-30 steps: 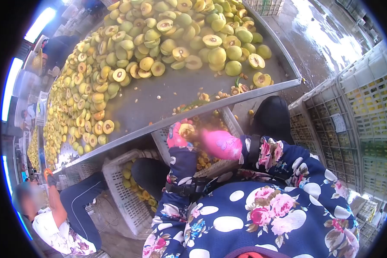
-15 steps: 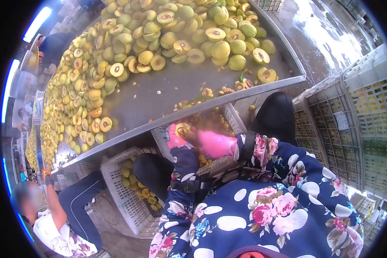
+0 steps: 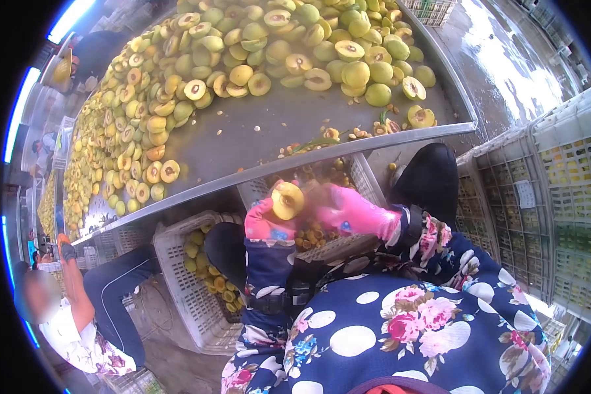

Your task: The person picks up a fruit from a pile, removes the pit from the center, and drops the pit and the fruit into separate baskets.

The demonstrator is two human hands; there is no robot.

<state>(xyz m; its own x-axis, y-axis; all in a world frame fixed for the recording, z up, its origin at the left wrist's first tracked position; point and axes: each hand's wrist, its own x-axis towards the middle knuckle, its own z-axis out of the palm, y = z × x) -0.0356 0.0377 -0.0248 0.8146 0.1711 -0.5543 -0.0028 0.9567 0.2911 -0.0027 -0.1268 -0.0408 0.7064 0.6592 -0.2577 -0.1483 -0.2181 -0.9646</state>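
We see two hands in pink rubber gloves working just below the near edge of a long grey metal sorting table (image 3: pixel 256 138). The left hand (image 3: pixel 264 222) is closed around a yellow halved fruit (image 3: pixel 287 200), whose cut face, with a darker hollow at its centre, is turned up toward the camera. The right hand (image 3: pixel 351 211) sits just beside that fruit on its right; its fingers are blurred where they meet the fruit, so we cannot tell whether they are closed on something or merely touching the cut face. Both hands hover above a white slatted plastic crate (image 3: pixel 358 172) that stands under the table edge and holds small yellow-orange pieces. Both arms wear dark blue sleeves printed with pink flowers and white dots.

On the table lies a broad heap of yellow-green whole and halved fruits (image 3: pixel 243 59), running from the far right corner down the left side. A few small orange scraps (image 3: pixel 348 136) lie near the table's front rim. A second white plastic crate (image 3: pixel 190 289), to the left and lower, contains more halved fruit. Stacked grey plastic crates (image 3: pixel 538 197) stand at the right. At lower left, a co-worker in a floral shirt (image 3: pixel 79 335) raises an arm toward the table edge.
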